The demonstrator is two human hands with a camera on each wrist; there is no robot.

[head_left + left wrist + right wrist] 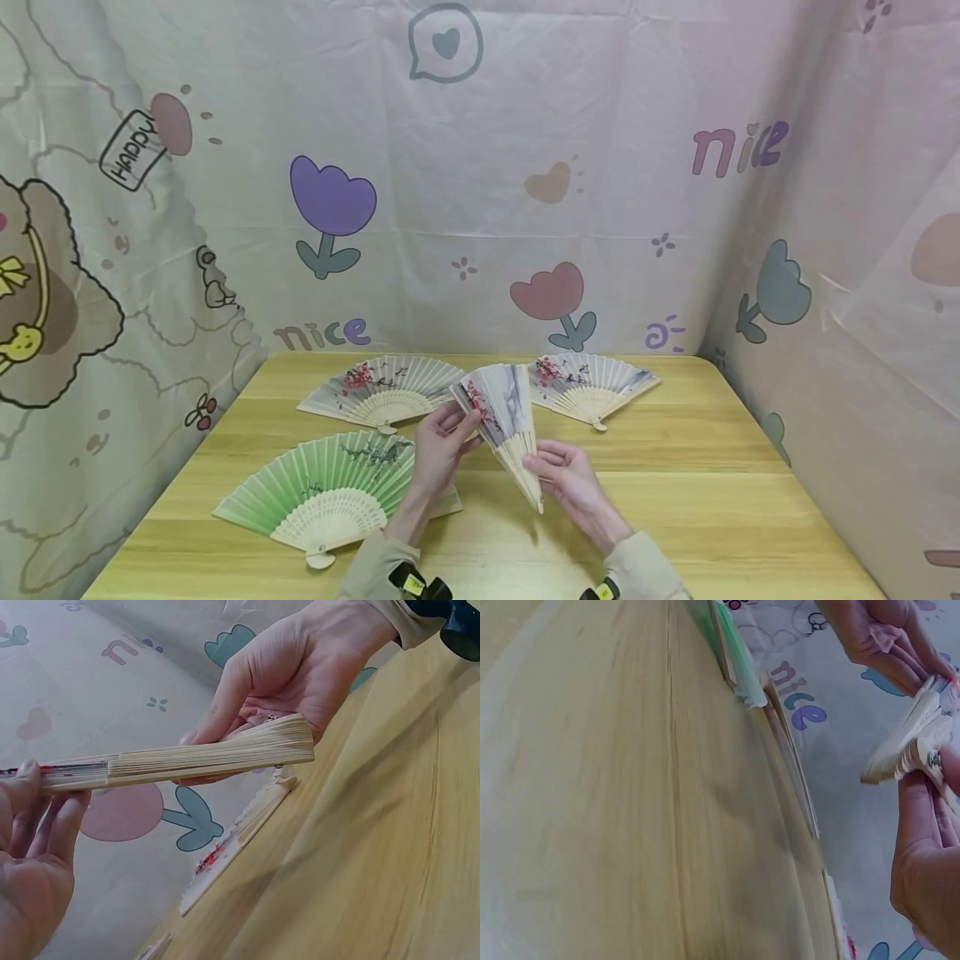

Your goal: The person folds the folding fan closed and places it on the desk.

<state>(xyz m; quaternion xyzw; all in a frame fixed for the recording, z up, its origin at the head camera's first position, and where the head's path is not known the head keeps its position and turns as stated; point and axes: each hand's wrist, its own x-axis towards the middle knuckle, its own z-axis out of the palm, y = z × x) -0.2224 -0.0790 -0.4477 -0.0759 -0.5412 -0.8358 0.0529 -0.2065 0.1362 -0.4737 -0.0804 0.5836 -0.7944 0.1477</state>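
Observation:
A partly spread folding fan (504,410), pale grey with red blossoms and light wooden ribs, is held up over the middle of the table. My left hand (441,446) pinches its leaf at the left edge, thumb in front. With thumb and fingers, my right hand (573,485) grips the ribs a little above the pivot end. Seen edge-on in the left wrist view, the ribs (210,757) lie stacked between both hands. In the right wrist view the fan's ribs (906,742) fan out slightly near the rivet.
A green fan (277,483) lies spread at the left of the wooden table (675,517), partly behind my left forearm. Two grey blossom fans lie open along the back, one left (408,379) and one right (592,383). A printed cloth (450,167) hangs behind and at the sides.

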